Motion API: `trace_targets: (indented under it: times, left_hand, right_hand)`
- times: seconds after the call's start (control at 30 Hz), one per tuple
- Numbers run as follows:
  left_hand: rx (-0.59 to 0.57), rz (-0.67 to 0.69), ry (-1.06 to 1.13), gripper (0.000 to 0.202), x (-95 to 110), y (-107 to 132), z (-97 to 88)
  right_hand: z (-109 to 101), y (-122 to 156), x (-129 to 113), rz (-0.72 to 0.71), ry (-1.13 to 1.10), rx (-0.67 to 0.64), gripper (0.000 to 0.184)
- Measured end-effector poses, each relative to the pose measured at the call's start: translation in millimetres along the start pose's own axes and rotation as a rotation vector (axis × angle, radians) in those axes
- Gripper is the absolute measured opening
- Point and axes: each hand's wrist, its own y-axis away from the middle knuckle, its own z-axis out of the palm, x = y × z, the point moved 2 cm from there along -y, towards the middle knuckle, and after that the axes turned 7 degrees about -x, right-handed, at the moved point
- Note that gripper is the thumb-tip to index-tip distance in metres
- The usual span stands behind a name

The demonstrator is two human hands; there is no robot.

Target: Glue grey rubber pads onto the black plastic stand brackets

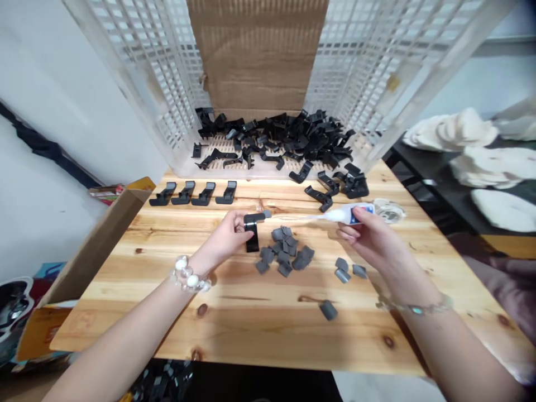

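Observation:
My left hand (224,237) pinches a black plastic bracket (252,230) above the wooden tabletop (234,329). My right hand (371,231) grips a white squeeze tube of glue (347,215), and its long thin nozzle points left, its tip close to the bracket. Between my hands lies a heap of small grey rubber pads (282,251). Several loose pads (343,269) sit just below my right hand, and a single curled pad (329,310) lies nearer the table's front edge.
Several black brackets (192,194) stand in a row at the table's back. More lie in a heap (272,139) inside a white plastic lattice crate (146,72). A transparent tape roll (389,211) lies at the right. A cardboard box (96,251) stands along the left edge.

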Motion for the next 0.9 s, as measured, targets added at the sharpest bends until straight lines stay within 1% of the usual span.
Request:
trace_targets:
  times: [0.07, 0.1, 0.13, 0.2, 0.27, 0.3, 0.33, 0.37, 0.5, 0.53, 0.6, 0.67, 0.77, 0.83, 0.9]
  left_hand:
    - [0.047, -0.029, -0.374, 0.067, -1.2, 0.5, -8.9]
    - [0.036, -0.025, -0.553, 0.071, 0.1, 1.1, -12.8]
    - [0.013, 0.004, -0.702, 0.071, 2.4, 1.9, -16.1]
    - [-0.067, 0.138, -0.927, 0.060, 8.5, 3.2, -19.9]
    - [-0.196, 0.285, -1.052, 0.053, 12.8, 4.5, -20.1]
    - [-0.259, 0.328, -1.087, 0.053, 13.8, 5.4, -19.9]
    - [-0.297, 0.341, -1.117, 0.052, 14.5, 6.5, -20.2]
    - [-0.311, 0.323, -1.147, 0.049, 15.2, 7.9, -20.9]
    - [-0.243, 0.175, -1.284, 0.026, 23.4, 17.3, -23.2]
    - [-0.235, 0.161, -1.303, 0.027, 26.3, 19.5, -21.3]
    - [-0.211, 0.138, -1.287, 0.034, 30.5, 22.2, -13.3]
    - [-0.193, 0.056, -1.205, 0.043, 30.4, 24.0, -0.9]
    - [-0.198, -0.081, -1.091, 0.055, 26.3, 29.6, 20.0]
    - [-0.207, -0.093, -1.085, 0.058, 25.8, 34.9, 30.0]
    - [-0.267, -0.080, -1.066, 0.054, 27.3, 38.5, 33.9]
  right_hand:
    - [1.1, -0.1, 0.1, 0.009, 0.003, 0.005, 0.037]
    - [1.4, -0.4, 0.0, 0.013, 0.006, 0.010, 0.036]
    - [1.6, -0.8, 0.0, 0.017, 0.010, 0.016, 0.036]
    - [1.3, -1.9, 0.2, 0.027, 0.017, 0.030, 0.037]
    - [0.5, -2.6, 0.1, 0.035, 0.025, 0.039, 0.037]
    - [0.2, -2.7, -0.3, 0.034, 0.029, 0.041, 0.037]
    - [-0.1, -2.5, -0.8, 0.031, 0.033, 0.042, 0.037]
    - [-0.4, -2.2, -1.4, 0.028, 0.037, 0.041, 0.036]
    - [-1.3, -1.2, -3.3, 0.019, 0.054, 0.040, 0.033]
    - [-1.9, -1.3, -3.2, 0.019, 0.061, 0.042, 0.033]
    - [-3.0, -2.1, -2.6, 0.018, 0.081, 0.041, 0.032]
    - [-3.6, -3.0, -1.4, 0.021, 0.095, 0.033, 0.032]
    - [-2.8, -3.2, -0.7, 0.030, 0.091, 0.029, 0.033]
    - [-1.4, -2.2, -1.6, 0.035, 0.081, 0.033, 0.034]
    - [-0.1, -1.1, -3.4, 0.033, 0.072, 0.036, 0.035]
